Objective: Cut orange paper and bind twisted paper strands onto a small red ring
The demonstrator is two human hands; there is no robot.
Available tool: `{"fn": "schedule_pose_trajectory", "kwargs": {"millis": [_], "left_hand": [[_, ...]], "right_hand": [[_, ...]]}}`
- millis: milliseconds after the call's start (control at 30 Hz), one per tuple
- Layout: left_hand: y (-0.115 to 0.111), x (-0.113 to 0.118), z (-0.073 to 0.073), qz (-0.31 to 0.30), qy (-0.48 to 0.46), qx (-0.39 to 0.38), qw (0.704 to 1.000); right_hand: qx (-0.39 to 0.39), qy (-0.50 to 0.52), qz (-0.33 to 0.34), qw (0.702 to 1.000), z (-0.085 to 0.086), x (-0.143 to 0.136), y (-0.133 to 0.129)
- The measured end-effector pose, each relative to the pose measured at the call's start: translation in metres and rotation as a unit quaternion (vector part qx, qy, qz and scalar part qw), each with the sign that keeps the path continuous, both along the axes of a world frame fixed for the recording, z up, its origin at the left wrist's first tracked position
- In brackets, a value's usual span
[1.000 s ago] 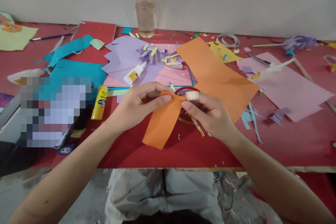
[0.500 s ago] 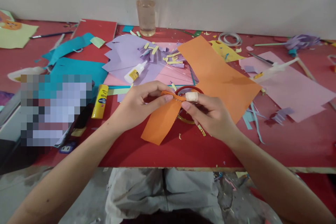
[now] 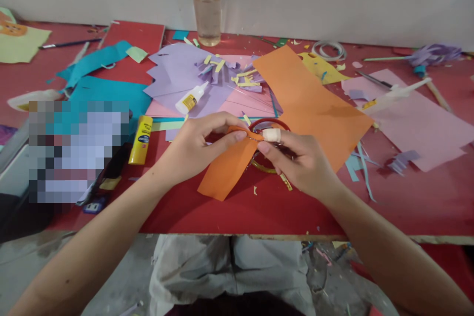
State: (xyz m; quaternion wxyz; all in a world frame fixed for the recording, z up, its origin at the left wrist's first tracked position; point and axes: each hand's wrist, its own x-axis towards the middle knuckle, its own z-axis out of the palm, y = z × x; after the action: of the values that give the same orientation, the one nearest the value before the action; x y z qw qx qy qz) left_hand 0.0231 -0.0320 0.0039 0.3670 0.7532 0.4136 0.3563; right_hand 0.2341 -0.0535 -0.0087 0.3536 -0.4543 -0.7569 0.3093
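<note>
Between my two hands is an orange paper strip [image 3: 227,170], its upper end folded over and its lower end hanging toward the table's front. My left hand [image 3: 207,143] pinches the fold between thumb and fingers. On the right, my right hand [image 3: 292,155], with a white wrap on one finger, pinches the fold's other end. Behind the fingers lies a round object with a red rim [image 3: 272,121], partly hidden by them. A large orange sheet [image 3: 314,108] is just beyond my right hand.
A yellow glue stick [image 3: 140,140] and a blurred-out device [image 3: 81,153] are on the left. Beyond my hands lie a small glue bottle [image 3: 191,98] and purple paper [image 3: 170,71]. A cup of liquid [image 3: 208,17] stands near the wall. Pink paper [image 3: 411,118] lies right.
The view has shifted slightly. My hands keep the same pinch on the orange strip, with hardly any movement.
</note>
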Motion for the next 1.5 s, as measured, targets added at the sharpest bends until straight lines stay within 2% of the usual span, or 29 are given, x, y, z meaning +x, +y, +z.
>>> {"fn": "schedule_pose_trajectory", "kwargs": {"millis": [900, 1267, 1500], "left_hand": [[-0.0012, -0.0001, 0.0002, -0.007, -0.007, -0.012, 1.000], [-0.0003, -0.0012, -0.0021, -0.036, 0.067, 0.025, 0.997], [0.0001, -0.0005, -0.0017, -0.038, 0.065, 0.025, 0.997]], "right_hand": [[-0.016, 0.016, 0.006, 1.000, -0.0002, 0.0003, 0.0000], [-0.015, 0.008, 0.007, 1.000, 0.0003, 0.0002, 0.0008], [-0.016, 0.009, -0.001, 1.000, 0.0016, -0.0005, -0.0007]]}}
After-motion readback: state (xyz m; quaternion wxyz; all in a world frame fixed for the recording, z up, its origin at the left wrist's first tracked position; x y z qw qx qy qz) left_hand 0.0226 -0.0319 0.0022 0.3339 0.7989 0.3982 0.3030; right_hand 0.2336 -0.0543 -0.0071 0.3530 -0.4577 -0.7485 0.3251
